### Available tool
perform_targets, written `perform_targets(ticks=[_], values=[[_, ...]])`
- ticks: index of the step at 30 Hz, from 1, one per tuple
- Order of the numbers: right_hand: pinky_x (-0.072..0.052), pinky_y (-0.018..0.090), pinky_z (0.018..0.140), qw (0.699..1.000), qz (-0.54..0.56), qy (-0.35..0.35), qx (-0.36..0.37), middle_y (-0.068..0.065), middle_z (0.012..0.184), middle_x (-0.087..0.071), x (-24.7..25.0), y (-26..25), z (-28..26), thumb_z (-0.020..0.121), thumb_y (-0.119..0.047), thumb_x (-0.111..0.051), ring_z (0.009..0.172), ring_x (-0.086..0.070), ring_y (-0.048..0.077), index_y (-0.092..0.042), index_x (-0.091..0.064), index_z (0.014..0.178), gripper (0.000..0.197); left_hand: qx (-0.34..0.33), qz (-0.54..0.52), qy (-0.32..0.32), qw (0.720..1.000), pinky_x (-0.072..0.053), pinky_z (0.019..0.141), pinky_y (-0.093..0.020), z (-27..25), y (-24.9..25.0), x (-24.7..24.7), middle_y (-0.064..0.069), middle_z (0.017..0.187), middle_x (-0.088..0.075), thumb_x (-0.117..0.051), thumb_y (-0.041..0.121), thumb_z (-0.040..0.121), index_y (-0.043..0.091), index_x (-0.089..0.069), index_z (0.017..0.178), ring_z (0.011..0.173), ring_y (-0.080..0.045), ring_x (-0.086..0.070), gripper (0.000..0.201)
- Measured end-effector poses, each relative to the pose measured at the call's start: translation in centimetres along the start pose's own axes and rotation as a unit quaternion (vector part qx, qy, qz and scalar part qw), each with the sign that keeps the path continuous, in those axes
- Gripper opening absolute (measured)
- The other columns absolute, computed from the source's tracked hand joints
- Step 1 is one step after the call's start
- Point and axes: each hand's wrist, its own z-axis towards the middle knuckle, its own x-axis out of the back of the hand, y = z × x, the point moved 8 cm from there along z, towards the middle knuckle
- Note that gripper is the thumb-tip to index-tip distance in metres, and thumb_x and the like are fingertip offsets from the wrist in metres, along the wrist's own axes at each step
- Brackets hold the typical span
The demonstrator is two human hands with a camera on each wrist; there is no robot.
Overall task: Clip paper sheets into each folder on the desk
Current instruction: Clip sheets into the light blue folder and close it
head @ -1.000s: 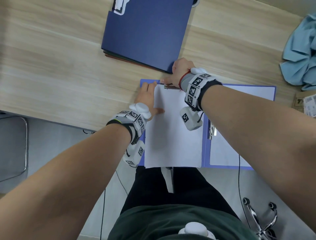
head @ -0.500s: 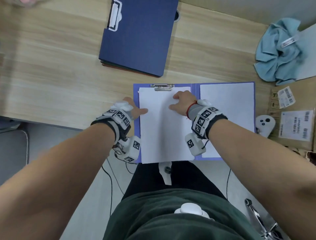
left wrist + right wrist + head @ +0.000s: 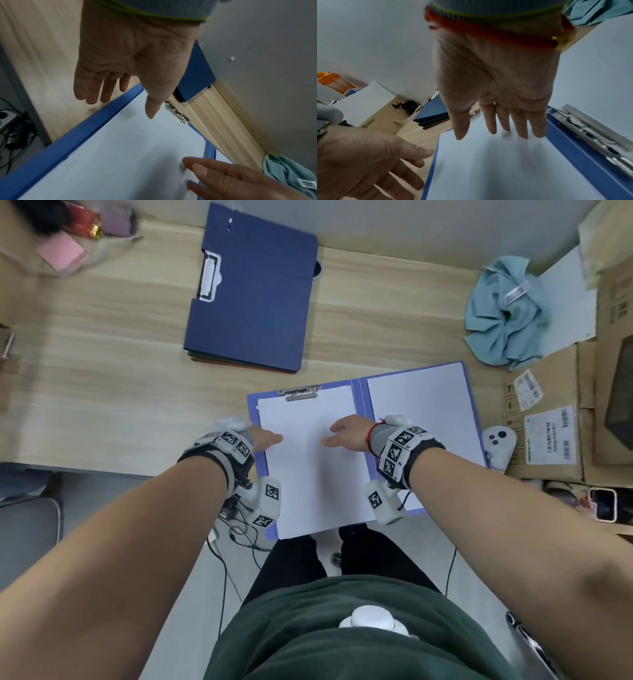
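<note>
A light-blue folder lies open at the desk's front edge. A white paper sheet lies on its left half, its top edge under the metal clip. Another white sheet covers the right half. My left hand is open at the folder's left edge, thumb over the paper, fingers straight above the desk. My right hand is open, its fingertips on the middle of the sheet. A stack of closed folders, dark-blue on top, lies behind.
A crumpled blue cloth lies at the back right. Cardboard boxes, a white controller and a phone crowd the right side. Pink notes sit at the far left corner. The folder's front end overhangs the desk edge.
My right hand left the clip at the sheet's top and came down to the middle of the paper. My left hand slid back to the folder's left edge.
</note>
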Motion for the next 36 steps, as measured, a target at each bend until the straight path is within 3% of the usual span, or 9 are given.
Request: perform_targets(ticks=[3,6,8,14,18,22,25,30,36], values=[[-0.034,0.034,0.107,1.0,-0.004,-0.001,0.012,0.001,0.15,-0.043,-0.2,0.3,0.1,0.091,-0.05,-0.059,0.135,-0.044,0.024,-0.021,-0.046,0.145,0.062,0.011,-0.003,-0.019,1.0,-0.04,0.109,-0.038,0.5,-0.5,-1.8,-0.012,0.146,-0.044,-0.05,0.048,0.098,0.007,-0.041,0.144,0.126,-0.03,-0.05,0.062],[-0.035,0.034,0.108,1.0,-0.016,0.004,0.02,0.0,0.15,-0.044,0.0,0.5,0.3,0.092,-0.05,-0.058,0.136,-0.043,0.024,-0.024,-0.049,0.143,0.059,0.033,-0.068,-0.027,0.997,-0.049,0.07,-0.03,1.6,-1.8,-2.3,-0.018,0.131,-0.059,-0.06,0.059,0.087,0.007,-0.053,0.132,0.074,-0.024,-0.06,0.069],[-0.034,0.035,0.108,0.999,-0.02,0.004,0.025,-0.001,0.15,-0.043,0.1,0.5,0.2,0.092,-0.051,-0.057,0.136,-0.043,0.023,-0.024,-0.049,0.143,0.058,0.031,-0.102,-0.031,0.994,-0.037,0.057,-0.028,1.7,-2.6,-2.2,-0.018,0.084,-0.064,-0.061,0.061,0.086,0.006,-0.056,0.104,0.05,-0.02,-0.043,0.058],[-0.04,0.037,0.107,0.998,0.016,-0.021,0.059,-0.001,0.144,-0.045,1.2,-2.1,-3.0,0.084,-0.073,-0.049,0.124,-0.052,0.024,-0.018,-0.045,0.143,0.08,-0.03,-0.167,0.043,0.985,-0.05,0.058,-0.026,-2.1,0.6,2.7,-0.009,0.083,-0.058,-0.061,0.038,0.094,0.012,-0.052,0.075,0.055,-0.019,-0.051,0.033],[-0.054,0.041,0.095,0.987,0.116,-0.036,0.102,0.001,0.131,-0.053,3.3,-5.9,-5.7,0.076,-0.078,-0.055,0.109,-0.062,0.022,-0.015,-0.051,0.125,0.08,-0.14,-0.224,0.017,0.964,-0.06,0.062,-0.027,-7.1,7.1,5.5,-0.008,0.093,-0.073,-0.051,0.052,0.095,0.009,-0.067,0.106,0.067,-0.021,-0.072,0.047],[-0.058,0.045,0.088,0.963,0.236,0.027,0.124,0.012,0.113,-0.058,7.7,-6.8,-8.3,0.077,-0.037,-0.076,0.09,-0.066,0.028,-0.006,-0.049,0.12,0.059,-0.212,-0.234,0.002,0.949,-0.061,0.081,-0.034,-11.2,12.5,6.4,-0.005,0.098,-0.075,-0.031,0.068,0.094,0.01,-0.068,0.108,0.081,-0.02,-0.073,0.07],[-0.06,0.049,0.079,0.947,0.27,0.096,0.144,0.023,0.105,-0.067,11.2,-4.5,-9.7,0.078,-0.005,-0.063,0.089,-0.071,0.04,0.002,-0.058,0.116,0.038,-0.246,-0.22,-0.008,0.944,-0.059,0.081,-0.031,-12.2,15.0,5.1,0.002,0.102,-0.073,-0.026,0.064,0.098,0.017,-0.069,0.112,0.084,-0.015,-0.071,0.065],[-0.061,0.045,0.076,0.938,0.31,0.111,0.109,0.017,0.108,-0.07,12.0,3.3,-9.0,0.084,0.007,-0.053,0.093,-0.071,0.033,-0.006,-0.063,0.119,0.038,-0.188,-0.184,0.08,0.962,-0.053,0.069,-0.029,-8.4,14.2,3.1,-0.001,0.098,-0.062,-0.049,0.048,0.096,0.014,-0.065,0.107,0.083,-0.018,-0.064,0.039],[-0.059,0.036,0.072,0.943,0.295,0.149,-0.026,0.014,0.091,-0.071,9.0,13.3,-4.1,0.077,-0.008,-0.058,0.077,-0.069,0.026,-0.007,-0.066,0.093,0.018,-0.072,-0.052,0.088,0.992,-0.053,0.095,-0.045,-1.6,9.5,-2.1,-0.015,0.105,-0.066,-0.067,0.056,0.081,0.0,-0.062,0.111,0.099,-0.03,-0.065,0.064]])
